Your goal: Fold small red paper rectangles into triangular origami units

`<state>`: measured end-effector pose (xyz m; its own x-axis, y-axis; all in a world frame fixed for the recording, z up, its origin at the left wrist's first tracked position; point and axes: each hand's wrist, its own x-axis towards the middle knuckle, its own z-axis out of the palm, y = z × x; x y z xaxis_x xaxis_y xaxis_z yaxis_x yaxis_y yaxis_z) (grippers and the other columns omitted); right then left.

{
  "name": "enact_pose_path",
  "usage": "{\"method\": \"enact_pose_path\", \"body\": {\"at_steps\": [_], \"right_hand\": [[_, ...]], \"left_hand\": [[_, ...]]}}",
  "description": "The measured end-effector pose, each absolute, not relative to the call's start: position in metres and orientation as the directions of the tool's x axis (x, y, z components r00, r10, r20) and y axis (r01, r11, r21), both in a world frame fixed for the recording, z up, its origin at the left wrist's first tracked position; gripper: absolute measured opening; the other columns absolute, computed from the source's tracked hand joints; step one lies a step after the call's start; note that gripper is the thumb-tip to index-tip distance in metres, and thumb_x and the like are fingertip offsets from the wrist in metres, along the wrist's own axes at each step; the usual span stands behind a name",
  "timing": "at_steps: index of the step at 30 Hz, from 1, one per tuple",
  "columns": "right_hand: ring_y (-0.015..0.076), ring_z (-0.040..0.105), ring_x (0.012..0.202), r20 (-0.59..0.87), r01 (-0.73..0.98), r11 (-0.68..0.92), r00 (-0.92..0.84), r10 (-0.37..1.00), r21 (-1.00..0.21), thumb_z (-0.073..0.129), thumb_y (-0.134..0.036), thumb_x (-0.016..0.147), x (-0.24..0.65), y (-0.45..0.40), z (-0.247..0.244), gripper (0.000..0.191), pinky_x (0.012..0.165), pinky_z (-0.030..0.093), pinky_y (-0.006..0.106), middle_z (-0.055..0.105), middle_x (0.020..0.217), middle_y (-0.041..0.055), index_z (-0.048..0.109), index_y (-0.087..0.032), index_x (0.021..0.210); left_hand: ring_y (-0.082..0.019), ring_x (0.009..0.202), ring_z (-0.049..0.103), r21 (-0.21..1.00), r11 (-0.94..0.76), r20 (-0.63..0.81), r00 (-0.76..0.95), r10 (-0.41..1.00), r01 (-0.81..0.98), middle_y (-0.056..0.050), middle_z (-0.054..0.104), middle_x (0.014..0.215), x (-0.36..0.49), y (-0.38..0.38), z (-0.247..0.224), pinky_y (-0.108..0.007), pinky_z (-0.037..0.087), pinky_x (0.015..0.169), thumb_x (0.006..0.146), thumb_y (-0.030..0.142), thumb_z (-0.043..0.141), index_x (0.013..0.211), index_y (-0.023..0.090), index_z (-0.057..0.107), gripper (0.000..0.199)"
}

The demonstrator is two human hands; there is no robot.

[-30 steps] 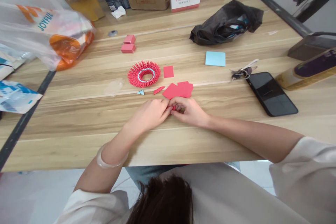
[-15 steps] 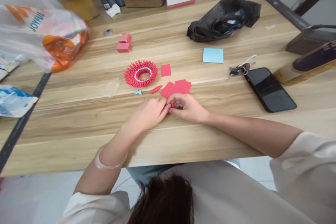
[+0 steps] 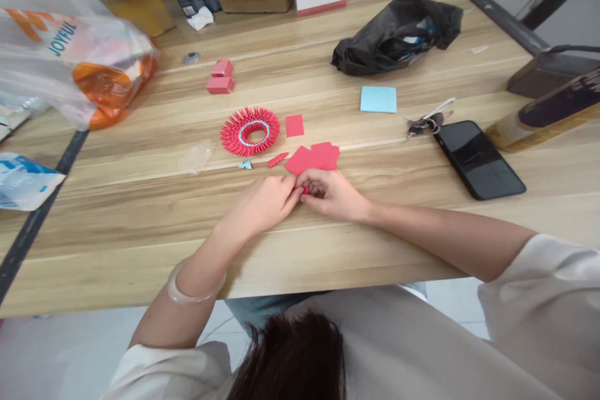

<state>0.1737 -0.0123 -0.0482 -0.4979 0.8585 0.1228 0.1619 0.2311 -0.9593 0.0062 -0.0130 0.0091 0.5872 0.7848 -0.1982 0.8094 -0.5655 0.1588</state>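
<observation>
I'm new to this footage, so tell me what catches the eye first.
The red paper ring of folded spikes stands out at the table's middle. Just nearer, the left hand and right hand meet, pinching a small red paper piece beside loose red paper squares. A black phone lies to the right.

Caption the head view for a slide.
Both hands, left hand and right hand, pinch a small red paper piece beside a red paper ring.

Paper ring [image 3: 250, 131] as reference: loose square [image 3: 294, 125] just right, phone [image 3: 478, 159] far right, two blocks [image 3: 220, 77] behind, hands [image 3: 300, 195] in front.
</observation>
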Motion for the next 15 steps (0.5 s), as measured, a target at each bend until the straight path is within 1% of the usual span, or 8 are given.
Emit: {"method": "enact_pose_path", "body": {"at_steps": [6, 15], "right_hand": [[0.009, 0.053, 0.06, 0.13, 0.173, 0.245, -0.498, 0.857, -0.954, 0.051, -0.01, 0.072, 0.1737, -0.0127, -0.0466, 0.013, 0.058, 0.045, 0.021, 0.058, 0.071, -0.0007, 0.055, -0.015, 0.083], [0.0091, 0.053, 0.059, 0.139, 0.171, 0.253, -0.497, 0.857, -0.952, 0.051, -0.01, 0.072, 0.1741, -0.0129, -0.0456, 0.011, 0.057, 0.045, 0.021, 0.057, 0.07, -0.0004, 0.055, -0.015, 0.082]], "left_hand": [[-0.022, 0.073, 0.062, 0.169, -0.56, -0.203, 0.585, 0.786, 0.811, -0.01, 0.063, 0.084, 0.0068, -0.013, 0.0103, -0.032, 0.045, 0.061, 0.094, 0.028, 0.033, 0.09, 0.014, 0.055, 0.026], [-0.023, 0.073, 0.061, 0.173, -0.547, -0.221, 0.573, 0.789, 0.819, -0.011, 0.063, 0.086, 0.0069, -0.0125, 0.0093, -0.032, 0.045, 0.062, 0.094, 0.03, 0.033, 0.091, 0.014, 0.056, 0.027]]}}
